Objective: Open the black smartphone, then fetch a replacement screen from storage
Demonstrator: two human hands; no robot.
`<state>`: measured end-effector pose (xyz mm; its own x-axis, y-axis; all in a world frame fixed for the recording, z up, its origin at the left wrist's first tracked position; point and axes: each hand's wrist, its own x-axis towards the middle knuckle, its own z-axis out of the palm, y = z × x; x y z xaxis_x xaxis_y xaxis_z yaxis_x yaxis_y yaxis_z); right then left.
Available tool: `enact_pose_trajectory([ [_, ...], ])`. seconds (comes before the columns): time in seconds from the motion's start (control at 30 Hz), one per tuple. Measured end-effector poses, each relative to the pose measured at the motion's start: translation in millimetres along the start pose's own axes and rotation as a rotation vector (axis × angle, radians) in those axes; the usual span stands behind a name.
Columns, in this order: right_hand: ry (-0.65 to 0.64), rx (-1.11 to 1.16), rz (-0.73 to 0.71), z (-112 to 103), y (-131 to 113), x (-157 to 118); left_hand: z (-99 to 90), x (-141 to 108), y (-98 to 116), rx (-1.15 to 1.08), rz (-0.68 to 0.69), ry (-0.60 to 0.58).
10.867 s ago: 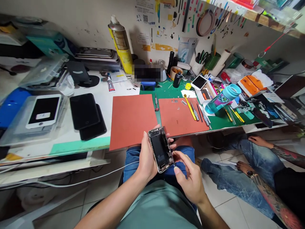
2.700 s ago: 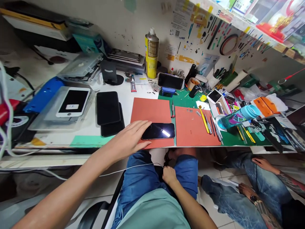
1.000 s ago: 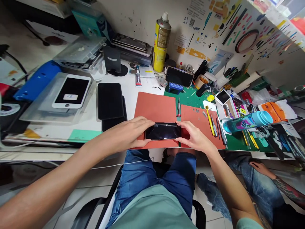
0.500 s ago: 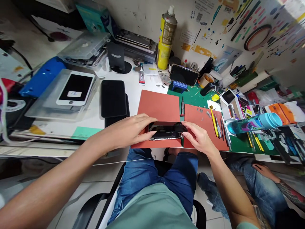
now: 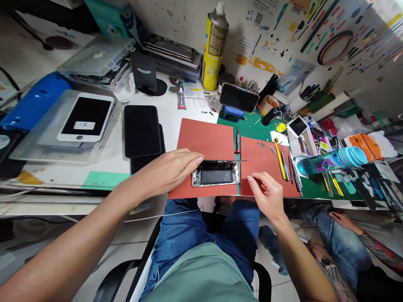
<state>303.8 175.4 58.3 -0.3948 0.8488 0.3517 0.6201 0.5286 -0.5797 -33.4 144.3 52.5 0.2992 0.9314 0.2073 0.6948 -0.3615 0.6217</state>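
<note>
An opened phone [image 5: 215, 177] lies lengthwise on the left red mat [image 5: 204, 138] near the desk's front edge, battery and internals showing. Its lifted screen [image 5: 226, 160] stands edge-on along the far side. My left hand [image 5: 170, 170] rests at the phone's left end, fingertips on the raised screen's corner and frame. My right hand [image 5: 266, 193] hovers over the right red mat [image 5: 262, 167], just right of the phone, fingers loosely apart and holding nothing.
A screwdriver [image 5: 238, 140] lies between the mats; yellow and metal tools [image 5: 278, 153] and a teal bottle [image 5: 330, 159] lie to the right. A phone on a stand [image 5: 238, 97], spray can [image 5: 214, 46] and black screens [image 5: 140, 130] sit behind. Another person's legs [image 5: 346, 235] are at lower right.
The phone's screen, flat and closed a second ago, has swung up on its far edge, exposing the inside. My right hand has let go and drawn back to the right.
</note>
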Motion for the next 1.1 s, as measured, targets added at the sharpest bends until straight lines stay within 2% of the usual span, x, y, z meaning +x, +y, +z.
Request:
enact_pose_trajectory([
  [0.27, 0.036, 0.051, 0.1, 18.9, 18.8, -6.6, -1.6, 3.3, 5.9, 0.002, -0.041, 0.011],
  [1.1, 0.008, 0.085, 0.088, 21.2, 15.0, -5.1, 5.4, 6.5, 9.7, -0.044, -0.163, 0.063],
])
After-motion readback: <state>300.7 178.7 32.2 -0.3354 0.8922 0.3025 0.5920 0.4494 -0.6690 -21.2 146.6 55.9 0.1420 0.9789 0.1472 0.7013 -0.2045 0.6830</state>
